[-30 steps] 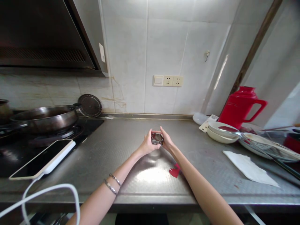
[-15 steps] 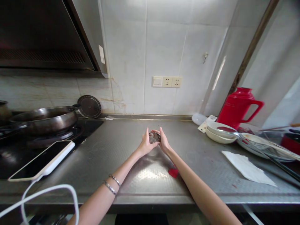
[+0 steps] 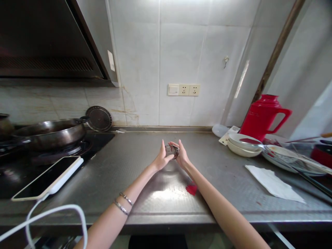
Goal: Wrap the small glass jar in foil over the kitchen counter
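Note:
A small, shiny, dark brown-and-silver object (image 3: 171,150) is held between my two hands, a little above the steel counter. What kind of thing it is, I cannot make out. My left hand (image 3: 162,159) grips its left side, thumb across the lower edge and a finger pointing up. On the other side, my right hand (image 3: 182,156) has its fingers curled behind the object and its palm against the right edge. A small red piece (image 3: 191,189) lies on the counter beside my right forearm; its far part is partly covered by the arm.
At left, a phone (image 3: 46,178) with a white cable lies by the stove, where a steel pan (image 3: 52,136) stands. On the right are stacked bowls (image 3: 243,148), a red thermos jug (image 3: 263,116), dishes with utensils and a white paper napkin (image 3: 273,183).
The object has tilted slightly and shifted a touch to the right between my hands. My right hand has moved slightly to the right, and the view has shifted a little.

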`<state>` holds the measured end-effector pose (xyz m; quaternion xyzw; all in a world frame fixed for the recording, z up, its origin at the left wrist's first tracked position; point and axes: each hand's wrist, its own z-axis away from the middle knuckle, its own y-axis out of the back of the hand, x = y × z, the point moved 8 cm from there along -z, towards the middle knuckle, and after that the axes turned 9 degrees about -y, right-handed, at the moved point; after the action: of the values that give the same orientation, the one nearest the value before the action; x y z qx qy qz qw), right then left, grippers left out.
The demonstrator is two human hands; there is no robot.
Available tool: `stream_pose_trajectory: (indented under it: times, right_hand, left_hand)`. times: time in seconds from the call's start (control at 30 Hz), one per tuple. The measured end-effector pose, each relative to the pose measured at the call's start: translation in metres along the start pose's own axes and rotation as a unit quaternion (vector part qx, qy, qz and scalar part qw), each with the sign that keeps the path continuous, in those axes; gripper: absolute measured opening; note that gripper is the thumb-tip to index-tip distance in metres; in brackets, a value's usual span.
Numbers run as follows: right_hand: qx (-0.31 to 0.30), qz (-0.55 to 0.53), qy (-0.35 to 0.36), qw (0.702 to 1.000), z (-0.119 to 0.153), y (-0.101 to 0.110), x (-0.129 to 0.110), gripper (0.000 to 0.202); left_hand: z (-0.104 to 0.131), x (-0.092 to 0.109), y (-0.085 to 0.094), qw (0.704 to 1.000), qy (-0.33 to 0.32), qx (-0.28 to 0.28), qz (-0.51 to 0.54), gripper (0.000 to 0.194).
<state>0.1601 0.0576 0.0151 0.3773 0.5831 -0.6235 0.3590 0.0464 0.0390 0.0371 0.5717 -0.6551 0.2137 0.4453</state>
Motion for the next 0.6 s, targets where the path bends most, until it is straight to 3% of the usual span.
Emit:
stream_pose_trajectory:
  times: [0.1, 0.23, 0.37, 0.47, 0.6]
  right_hand:
    - [-0.009, -0.003, -0.007, 1.0, -0.001, 0.004, -0.007, 0.055]
    - [-0.021, 0.011, -0.002, 1.0, 0.001, 0.004, -0.015, 0.059]
    - [-0.026, 0.021, -0.004, 0.999, 0.002, 0.001, -0.015, 0.06]
    - [-0.022, 0.019, -0.015, 0.999, -0.001, 0.004, -0.01, 0.06]
    - [-0.015, 0.016, -0.02, 1.0, -0.006, 0.007, -0.005, 0.059]
  left_hand:
    - [-0.001, -0.003, -0.009, 0.997, 0.013, -0.03, 0.07, 0.103]
    - [-0.003, -0.011, -0.01, 0.993, 0.034, 0.012, 0.117, 0.105]
    - [-0.003, -0.011, -0.019, 0.987, 0.024, -0.018, 0.16, 0.072]
    - [-0.001, -0.011, -0.019, 0.992, 0.015, -0.022, 0.125, 0.059]
    - [0.002, -0.006, -0.011, 1.0, 0.002, 0.012, 0.026, 0.059]
